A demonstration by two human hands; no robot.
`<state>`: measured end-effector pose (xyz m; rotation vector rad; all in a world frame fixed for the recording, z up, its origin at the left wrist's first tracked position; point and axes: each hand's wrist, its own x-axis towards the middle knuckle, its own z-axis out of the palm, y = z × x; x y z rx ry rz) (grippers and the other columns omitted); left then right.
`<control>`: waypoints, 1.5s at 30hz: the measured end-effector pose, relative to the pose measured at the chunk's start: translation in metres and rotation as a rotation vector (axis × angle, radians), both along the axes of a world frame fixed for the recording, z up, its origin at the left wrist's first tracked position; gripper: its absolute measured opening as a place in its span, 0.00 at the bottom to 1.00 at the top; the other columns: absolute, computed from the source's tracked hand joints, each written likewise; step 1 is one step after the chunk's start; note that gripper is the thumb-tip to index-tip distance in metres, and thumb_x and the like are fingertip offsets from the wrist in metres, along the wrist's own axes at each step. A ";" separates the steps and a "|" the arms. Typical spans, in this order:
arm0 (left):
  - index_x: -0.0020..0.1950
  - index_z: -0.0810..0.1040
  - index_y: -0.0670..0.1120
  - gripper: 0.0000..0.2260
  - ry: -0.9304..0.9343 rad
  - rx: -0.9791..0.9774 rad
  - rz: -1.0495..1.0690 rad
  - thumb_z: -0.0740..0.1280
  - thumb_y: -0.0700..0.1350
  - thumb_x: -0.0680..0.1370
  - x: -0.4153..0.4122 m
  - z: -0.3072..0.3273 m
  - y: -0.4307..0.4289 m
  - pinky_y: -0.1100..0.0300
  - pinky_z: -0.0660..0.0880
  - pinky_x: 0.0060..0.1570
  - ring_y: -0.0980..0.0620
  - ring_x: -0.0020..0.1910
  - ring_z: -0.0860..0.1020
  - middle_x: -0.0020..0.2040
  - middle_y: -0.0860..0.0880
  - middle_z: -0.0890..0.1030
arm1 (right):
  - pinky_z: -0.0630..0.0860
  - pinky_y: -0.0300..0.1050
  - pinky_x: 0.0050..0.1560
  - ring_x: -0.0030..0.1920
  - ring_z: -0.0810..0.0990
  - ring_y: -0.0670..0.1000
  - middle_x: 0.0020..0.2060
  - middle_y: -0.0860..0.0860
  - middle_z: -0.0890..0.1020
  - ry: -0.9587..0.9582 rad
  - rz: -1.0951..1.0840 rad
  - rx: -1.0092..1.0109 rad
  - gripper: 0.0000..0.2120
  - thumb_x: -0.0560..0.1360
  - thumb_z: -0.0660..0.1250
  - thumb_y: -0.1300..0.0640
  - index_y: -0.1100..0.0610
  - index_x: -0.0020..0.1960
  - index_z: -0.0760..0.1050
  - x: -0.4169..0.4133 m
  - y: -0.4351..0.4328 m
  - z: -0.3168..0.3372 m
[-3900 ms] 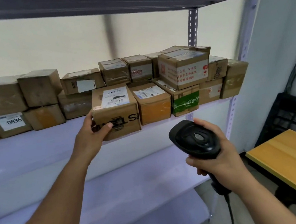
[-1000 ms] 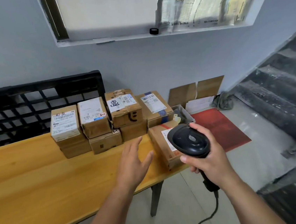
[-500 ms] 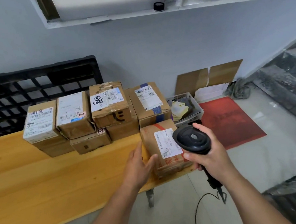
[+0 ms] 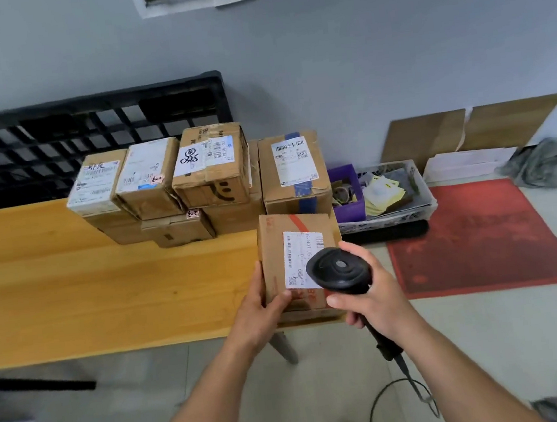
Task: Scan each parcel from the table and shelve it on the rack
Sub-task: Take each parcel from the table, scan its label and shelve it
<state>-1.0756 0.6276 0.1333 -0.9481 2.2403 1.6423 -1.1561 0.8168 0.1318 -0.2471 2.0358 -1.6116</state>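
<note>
At table's near right corner, left hand grips the parcel: thumb on the top face just beside the lower left corner of the white label, fingers curled round the box's left side. Right hand wrapped tight round the handle of the black scanner; scanner head sits over the label's right part, hiding some of it. Whether it touches the box cannot be told. Scanner cable trails down to the floor by the right forearm.

Parcel is brown cardboard with a red tape stripe, lying flat on the wooden table, at its right end.

Just behind it, a stack of parcels two layers high, labels up, one marked with handwritten digits. Black plastic grid crate stands against the wall behind the table.

Right of the table, on the floor: a tray of yellow slips and a purple box, a red mat, cardboard sheets leaning on the grey wall.
</note>
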 end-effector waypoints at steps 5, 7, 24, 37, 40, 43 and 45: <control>0.78 0.49 0.64 0.38 0.084 -0.001 0.121 0.70 0.51 0.77 0.029 0.023 -0.011 0.48 0.72 0.66 0.48 0.67 0.72 0.71 0.51 0.70 | 0.76 0.45 0.27 0.27 0.81 0.57 0.55 0.52 0.82 0.024 0.079 -0.079 0.38 0.67 0.79 0.63 0.28 0.61 0.68 0.010 -0.013 0.017; 0.77 0.51 0.64 0.38 0.125 -0.021 0.173 0.72 0.51 0.75 0.043 0.035 -0.018 0.47 0.74 0.64 0.48 0.64 0.74 0.68 0.50 0.72 | 0.76 0.46 0.27 0.27 0.80 0.57 0.54 0.51 0.82 0.041 0.106 -0.132 0.38 0.66 0.79 0.62 0.28 0.61 0.68 0.015 -0.023 0.029; 0.63 0.72 0.58 0.22 0.584 -0.110 0.513 0.71 0.39 0.75 0.137 0.155 -0.141 0.55 0.79 0.48 0.50 0.54 0.79 0.57 0.50 0.78 | 0.77 0.49 0.30 0.30 0.80 0.58 0.56 0.51 0.81 0.173 0.457 -0.355 0.40 0.64 0.79 0.61 0.35 0.68 0.69 0.092 -0.123 0.113; 0.67 0.74 0.54 0.22 0.580 -0.249 0.521 0.71 0.40 0.75 0.191 0.197 -0.211 0.56 0.78 0.44 0.50 0.53 0.80 0.54 0.50 0.82 | 0.78 0.51 0.30 0.29 0.80 0.62 0.52 0.58 0.82 0.198 0.606 -0.442 0.42 0.59 0.82 0.53 0.33 0.68 0.69 0.114 -0.152 0.155; 0.68 0.73 0.53 0.22 0.576 -0.239 0.513 0.71 0.40 0.75 0.196 0.195 -0.218 0.56 0.79 0.43 0.51 0.52 0.81 0.54 0.49 0.82 | 0.79 0.52 0.30 0.28 0.80 0.61 0.53 0.55 0.83 0.215 0.605 -0.440 0.42 0.60 0.81 0.57 0.34 0.68 0.69 0.116 -0.155 0.155; 0.68 0.73 0.53 0.22 0.580 -0.227 0.515 0.71 0.40 0.75 0.198 0.192 -0.223 0.57 0.78 0.42 0.51 0.52 0.81 0.53 0.49 0.82 | 0.79 0.53 0.30 0.28 0.80 0.61 0.56 0.52 0.82 0.229 0.603 -0.429 0.41 0.62 0.80 0.60 0.34 0.67 0.69 0.117 -0.158 0.155; 0.68 0.73 0.53 0.22 0.584 -0.224 0.515 0.71 0.40 0.75 0.200 0.191 -0.227 0.56 0.78 0.43 0.51 0.52 0.81 0.53 0.49 0.82 | 0.78 0.50 0.29 0.29 0.80 0.62 0.57 0.53 0.81 0.220 0.610 -0.429 0.41 0.63 0.80 0.62 0.34 0.68 0.70 0.118 -0.160 0.154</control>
